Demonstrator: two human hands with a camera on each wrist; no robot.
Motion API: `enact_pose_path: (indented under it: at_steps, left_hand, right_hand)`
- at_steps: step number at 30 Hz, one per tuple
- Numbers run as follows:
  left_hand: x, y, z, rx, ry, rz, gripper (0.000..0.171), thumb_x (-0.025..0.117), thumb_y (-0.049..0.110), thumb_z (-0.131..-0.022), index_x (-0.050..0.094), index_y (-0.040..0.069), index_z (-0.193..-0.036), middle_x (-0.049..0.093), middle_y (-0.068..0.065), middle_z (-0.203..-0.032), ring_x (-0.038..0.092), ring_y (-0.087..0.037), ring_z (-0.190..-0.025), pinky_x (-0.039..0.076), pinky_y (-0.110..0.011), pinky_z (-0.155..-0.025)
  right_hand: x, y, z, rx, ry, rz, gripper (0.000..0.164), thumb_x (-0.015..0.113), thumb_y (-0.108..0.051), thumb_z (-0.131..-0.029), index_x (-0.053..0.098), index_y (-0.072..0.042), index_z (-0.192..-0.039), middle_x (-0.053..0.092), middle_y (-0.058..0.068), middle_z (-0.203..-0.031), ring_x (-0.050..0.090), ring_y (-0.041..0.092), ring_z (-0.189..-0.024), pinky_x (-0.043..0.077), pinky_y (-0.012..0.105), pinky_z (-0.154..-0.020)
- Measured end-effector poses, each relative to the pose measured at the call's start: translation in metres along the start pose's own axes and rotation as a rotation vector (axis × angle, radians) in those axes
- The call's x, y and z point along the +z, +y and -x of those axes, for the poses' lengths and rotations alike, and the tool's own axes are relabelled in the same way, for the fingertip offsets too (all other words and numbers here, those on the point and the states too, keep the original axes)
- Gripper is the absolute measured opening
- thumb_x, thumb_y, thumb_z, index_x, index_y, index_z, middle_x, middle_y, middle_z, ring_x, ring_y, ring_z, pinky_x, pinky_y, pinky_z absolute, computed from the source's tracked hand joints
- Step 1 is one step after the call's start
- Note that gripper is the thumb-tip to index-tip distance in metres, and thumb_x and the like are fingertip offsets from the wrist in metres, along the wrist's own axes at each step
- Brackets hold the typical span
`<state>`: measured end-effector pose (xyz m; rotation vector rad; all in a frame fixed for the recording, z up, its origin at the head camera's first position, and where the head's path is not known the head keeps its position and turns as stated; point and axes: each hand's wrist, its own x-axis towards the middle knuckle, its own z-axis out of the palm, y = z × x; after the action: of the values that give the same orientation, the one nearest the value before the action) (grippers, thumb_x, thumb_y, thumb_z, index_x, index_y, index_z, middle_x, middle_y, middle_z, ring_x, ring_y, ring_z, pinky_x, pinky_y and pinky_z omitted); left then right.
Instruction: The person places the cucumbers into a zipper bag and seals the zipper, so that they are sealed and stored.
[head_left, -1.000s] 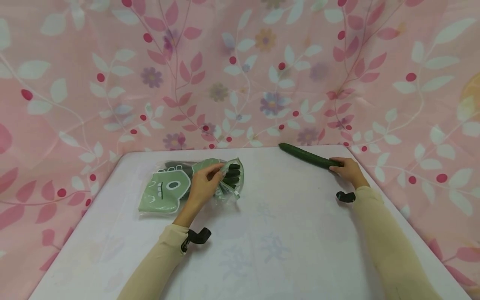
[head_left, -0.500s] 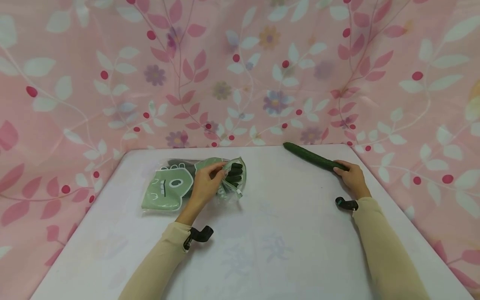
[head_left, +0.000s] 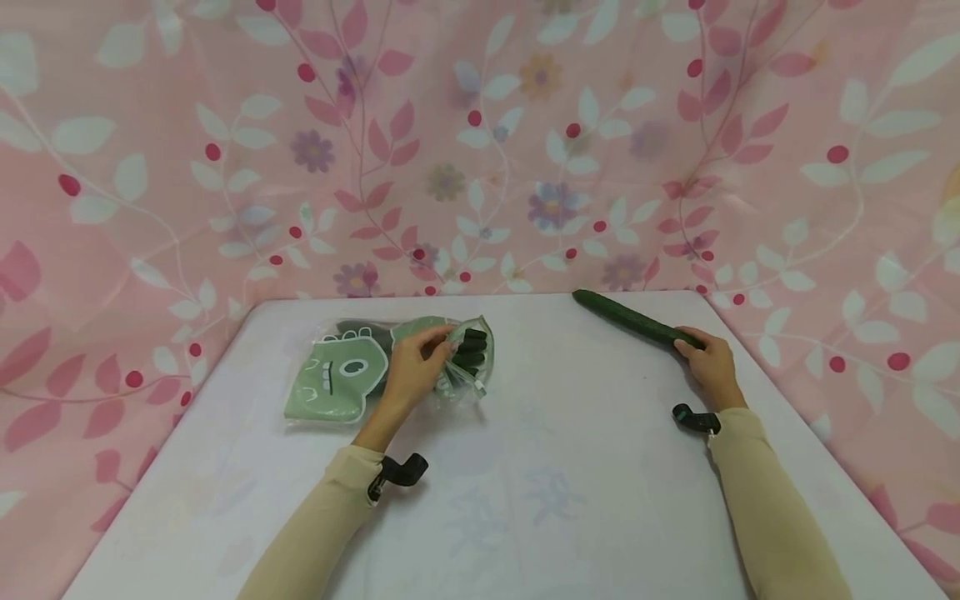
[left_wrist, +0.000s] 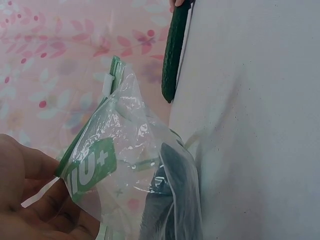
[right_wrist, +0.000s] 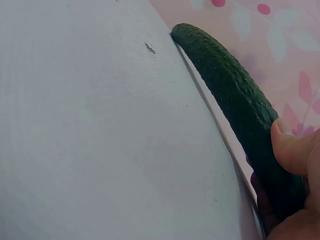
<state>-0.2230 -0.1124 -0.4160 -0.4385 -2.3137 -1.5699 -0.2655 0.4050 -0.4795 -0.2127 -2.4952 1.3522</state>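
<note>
My left hand [head_left: 412, 367] pinches the green zip edge of a clear zip bag [left_wrist: 127, 150]. The bag lies at the left of the table, printed with a green cartoon face [head_left: 337, 379]. Its right end, with a white slider [left_wrist: 108, 85], is raised. Dark green, long shapes [head_left: 471, 350] show inside; their kind is not clear. At the right, my right hand [head_left: 711, 367] grips the near end of a dark green cucumber [head_left: 626, 319], thumb on one side. The cucumber slants away to the far left, its free tip near the table's back edge. Its bumpy skin shows in the right wrist view.
A white-covered table [head_left: 570, 467] bears the bag. Pink floral cloth [head_left: 480, 150] hangs behind it and along both sides. A small dark mark [right_wrist: 150, 48] is on the table cover.
My right hand has drawn the cucumber slightly toward me. The left hand keeps its pinch on the zip bag. The head view has shifted a little.
</note>
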Motion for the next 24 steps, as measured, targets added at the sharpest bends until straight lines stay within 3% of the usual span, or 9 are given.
enact_pose_path:
  at_steps: [11, 16, 20, 24]
  left_hand:
    - [0.001, 0.002, 0.001, -0.02, -0.003, -0.004, 0.026, 0.065, 0.007, -0.1, 0.076, 0.007, -0.123, 0.073, -0.006, -0.093, 0.067, -0.019, -0.083, 0.051, -0.028, -0.07]
    - [0.001, 0.002, 0.002, -0.006, 0.002, -0.021, 0.025, 0.066, 0.008, -0.099, 0.076, 0.006, -0.122, 0.074, -0.006, -0.093, 0.067, -0.019, -0.083, 0.051, -0.028, -0.071]
    - [0.001, 0.002, 0.002, 0.0, 0.002, -0.022, 0.025, 0.067, 0.007, -0.099, 0.076, 0.005, -0.122, 0.074, -0.007, -0.094, 0.067, -0.019, -0.084, 0.051, -0.027, -0.071]
    - [0.0, 0.004, 0.001, 0.005, 0.001, -0.013, 0.024, 0.067, 0.007, -0.099, 0.076, 0.004, -0.121, 0.074, -0.007, -0.095, 0.067, -0.02, -0.084, 0.051, -0.027, -0.071]
  right_hand:
    - [-0.004, -0.012, 0.003, 0.04, -0.011, -0.056, 0.044, 0.059, -0.026, -0.108, 0.06, -0.001, -0.144, 0.05, 0.023, -0.15, 0.04, 0.038, -0.136, 0.028, 0.057, -0.114]
    - [-0.004, -0.02, 0.003, 0.032, -0.016, -0.045, 0.043, 0.059, -0.027, -0.108, 0.061, 0.0, -0.142, 0.054, 0.021, -0.144, 0.045, 0.033, -0.124, 0.038, 0.042, -0.1]
    - [-0.005, -0.026, 0.004, 0.055, -0.023, -0.081, 0.045, 0.061, -0.027, -0.107, 0.061, 0.0, -0.142, 0.053, 0.02, -0.145, 0.045, 0.028, -0.122, 0.038, 0.029, -0.091]
    - [-0.008, -0.033, 0.007, 0.051, -0.041, -0.104, 0.046, 0.062, -0.028, -0.106, 0.06, -0.001, -0.143, 0.052, 0.019, -0.145, 0.046, 0.027, -0.12, 0.039, 0.03, -0.092]
